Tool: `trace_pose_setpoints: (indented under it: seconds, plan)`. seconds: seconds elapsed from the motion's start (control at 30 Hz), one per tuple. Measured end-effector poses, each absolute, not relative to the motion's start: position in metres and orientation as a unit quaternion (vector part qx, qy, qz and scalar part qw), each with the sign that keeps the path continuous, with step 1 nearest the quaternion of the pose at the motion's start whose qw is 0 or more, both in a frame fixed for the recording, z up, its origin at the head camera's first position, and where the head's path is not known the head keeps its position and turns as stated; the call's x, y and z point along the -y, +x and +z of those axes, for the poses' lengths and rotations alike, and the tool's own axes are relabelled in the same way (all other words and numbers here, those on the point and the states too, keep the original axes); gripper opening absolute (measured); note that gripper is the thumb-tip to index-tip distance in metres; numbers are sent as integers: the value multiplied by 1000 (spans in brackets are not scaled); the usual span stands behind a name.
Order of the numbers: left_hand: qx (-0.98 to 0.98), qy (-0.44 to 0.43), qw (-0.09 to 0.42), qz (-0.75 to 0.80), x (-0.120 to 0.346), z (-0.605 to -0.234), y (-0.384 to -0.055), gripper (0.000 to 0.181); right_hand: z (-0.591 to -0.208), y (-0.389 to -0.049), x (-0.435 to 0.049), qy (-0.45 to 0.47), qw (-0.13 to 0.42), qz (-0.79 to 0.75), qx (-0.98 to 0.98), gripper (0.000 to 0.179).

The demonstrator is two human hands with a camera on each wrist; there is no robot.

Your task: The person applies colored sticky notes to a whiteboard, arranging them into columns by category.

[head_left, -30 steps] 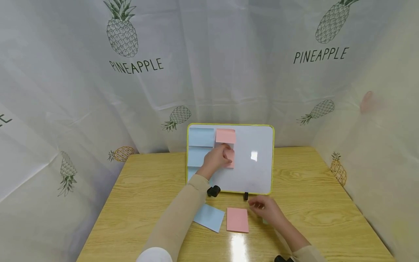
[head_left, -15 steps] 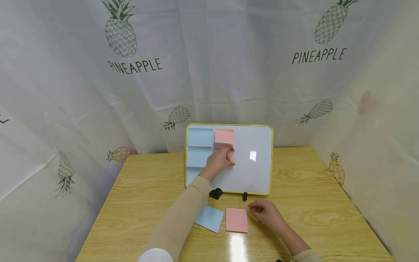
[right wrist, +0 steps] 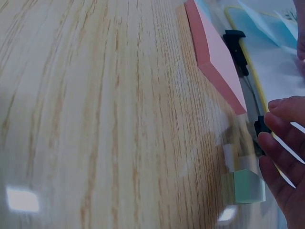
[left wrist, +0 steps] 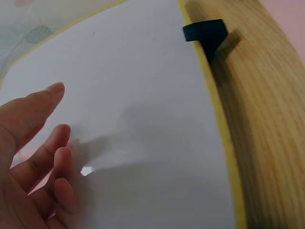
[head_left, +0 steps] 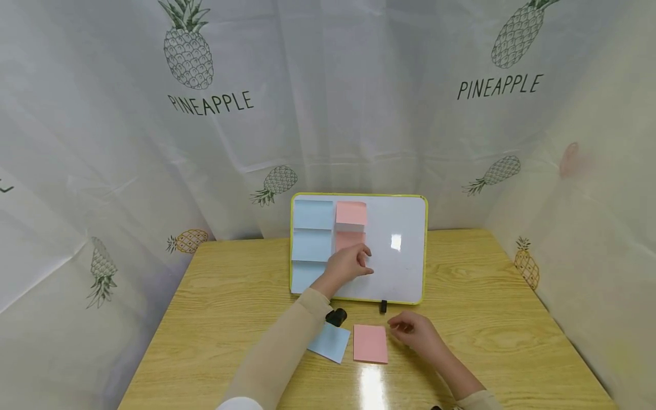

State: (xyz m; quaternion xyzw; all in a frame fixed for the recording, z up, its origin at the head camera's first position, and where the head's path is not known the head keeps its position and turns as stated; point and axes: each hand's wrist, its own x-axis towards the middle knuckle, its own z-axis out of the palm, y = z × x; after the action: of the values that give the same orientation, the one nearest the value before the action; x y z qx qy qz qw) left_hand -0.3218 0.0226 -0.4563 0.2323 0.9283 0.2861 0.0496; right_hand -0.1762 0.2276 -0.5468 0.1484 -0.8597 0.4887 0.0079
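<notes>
My left hand (head_left: 348,265) hovers in front of the whiteboard (head_left: 394,273), by the bottom of the lower pink sticky note (head_left: 349,240), partly hiding it. Its thumb and fingers stand apart with nothing between them, as the left wrist view confirms. Above is another pink sticky note (head_left: 351,213) with a lifted lower edge. Blue sticky notes (head_left: 311,245) form a column at the board's left. Low over the table, my right hand (head_left: 416,331) holds nothing, its fingers loosely bent, right of the pink sticky-note pad (head_left: 370,344). In the right wrist view a green pad (right wrist: 248,186) lies near its fingers.
A blue sticky-note pad (head_left: 330,343) lies left of the pink one, partly behind the left forearm. Black feet (head_left: 383,307) hold the board's lower edge on the wooden table (head_left: 502,307). A pineapple-print curtain (head_left: 359,114) hangs behind and at both sides.
My left hand has slid down and slightly right across the board, uncovering more of the lower pink note and the bottom blue note. My right hand moved slightly down, then stayed put.
</notes>
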Motion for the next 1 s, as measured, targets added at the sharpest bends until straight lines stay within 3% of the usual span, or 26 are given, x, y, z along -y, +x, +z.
trace_pose_setpoints:
  seconds: [0.57,0.83,1.0]
  plan:
    - [-899,260,124,330,0,-491,-284,28,-556,-177,-225,157,18,496,854,16]
    - [-897,265,144,324,12,-508,-262,31,-557,-177,-219,187,-2,468,864,27]
    - [-896,263,150,324,17,-520,-249,33,-562,-177,-213,231,35,437,869,34]
